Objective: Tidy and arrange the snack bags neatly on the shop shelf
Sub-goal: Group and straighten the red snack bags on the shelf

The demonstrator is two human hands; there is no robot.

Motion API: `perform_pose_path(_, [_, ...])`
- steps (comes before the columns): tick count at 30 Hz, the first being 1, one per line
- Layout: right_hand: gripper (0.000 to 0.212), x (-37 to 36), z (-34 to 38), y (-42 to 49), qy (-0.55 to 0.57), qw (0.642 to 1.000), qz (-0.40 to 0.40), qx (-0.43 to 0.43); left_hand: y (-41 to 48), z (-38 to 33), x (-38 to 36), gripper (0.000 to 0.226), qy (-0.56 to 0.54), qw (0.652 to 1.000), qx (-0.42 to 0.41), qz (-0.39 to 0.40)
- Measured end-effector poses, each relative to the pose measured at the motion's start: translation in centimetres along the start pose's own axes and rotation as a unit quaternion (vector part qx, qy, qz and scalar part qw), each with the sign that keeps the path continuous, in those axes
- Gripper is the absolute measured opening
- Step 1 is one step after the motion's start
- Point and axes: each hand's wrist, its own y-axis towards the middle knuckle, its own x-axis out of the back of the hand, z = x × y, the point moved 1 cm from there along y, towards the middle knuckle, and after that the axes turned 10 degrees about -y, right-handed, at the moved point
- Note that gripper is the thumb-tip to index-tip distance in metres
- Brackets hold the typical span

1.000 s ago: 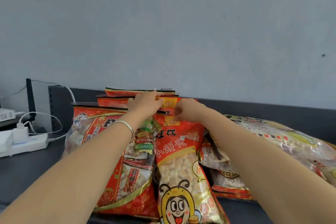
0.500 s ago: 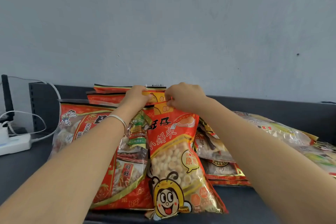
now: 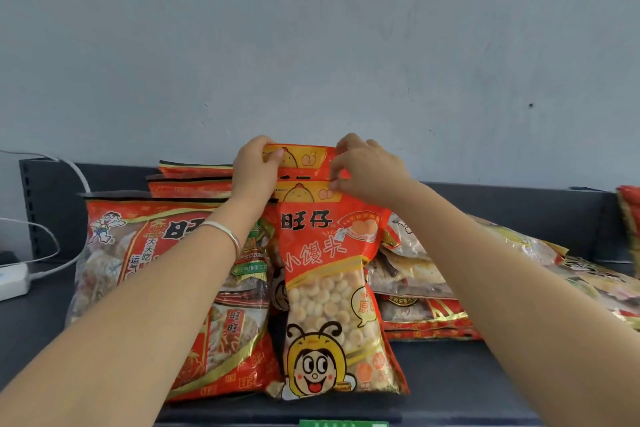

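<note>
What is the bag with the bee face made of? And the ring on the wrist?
The bee bag looks like thin plastic film: it is glossy and crinkled, with a clear window showing the little round snacks. The bangle on the left wrist looks like metal, perhaps silver, because it is pale, smooth and shiny. I can't be sure from looks alone.

The one camera sits on my head, facing forward and slightly down, close to the shelf and wall.

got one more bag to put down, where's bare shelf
Bare shelf in front of the flat stack, right of the bee bag; a patch between the power strip and the big left bag. The middle is crowded.
</note>
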Motion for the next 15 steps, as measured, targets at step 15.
perform_pose_path(15, [0.019, -0.2, 1.5, -1.0, 0.051, 0.997, -0.054, 0.006, -2.0, 0.0, 0.9, 0.013, -0.121, 0.992, -0.015, 0.031])
